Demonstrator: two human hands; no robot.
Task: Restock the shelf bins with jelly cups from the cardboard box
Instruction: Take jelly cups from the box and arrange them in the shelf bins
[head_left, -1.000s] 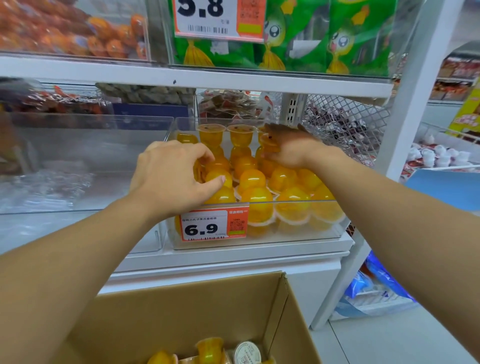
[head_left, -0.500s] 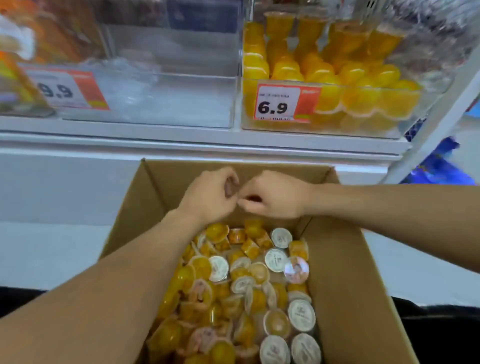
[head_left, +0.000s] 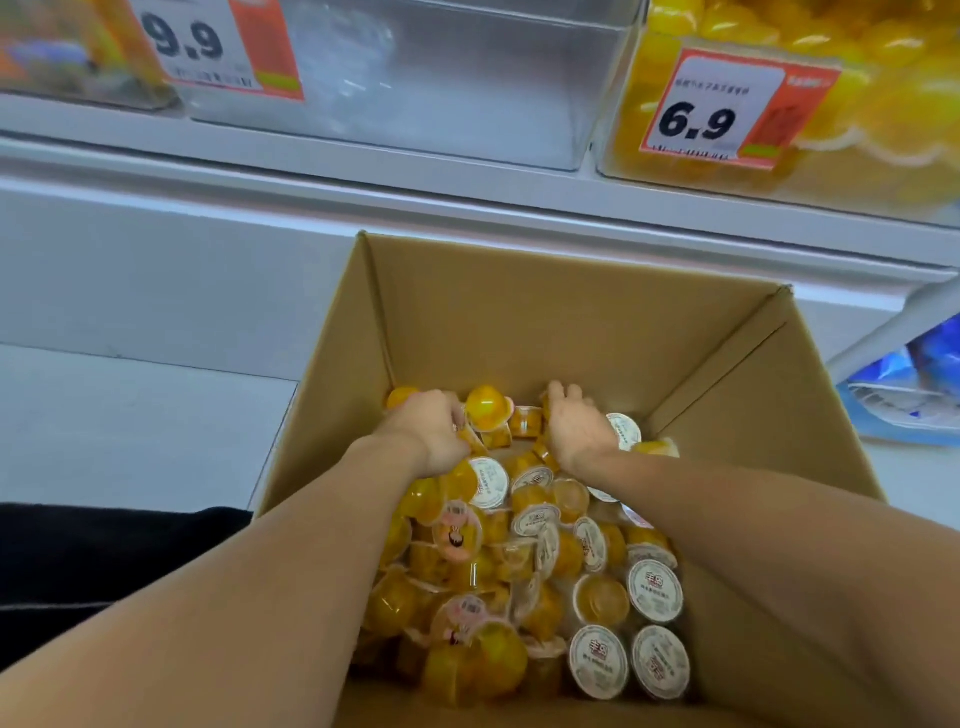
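Both hands are down in the cardboard box (head_left: 519, 322), buried among the loose jelly cups (head_left: 519, 545) at its far end. The left hand (head_left: 434, 434) has its fingers curled into the pile, seemingly closing on cups there, though which ones I cannot tell. The right hand (head_left: 576, 428) reaches in with fingers bent downward; whether they hold a cup is hidden. Above, the bin marked 6.9 (head_left: 779, 130) already looks well filled with yellow cups, while the clear bin (head_left: 441, 104) beside it looks almost bare. The risk from here is an overfull grab — smooth domed cups could slip out on the lift and fall outside the box, or roll off the heaped bin.
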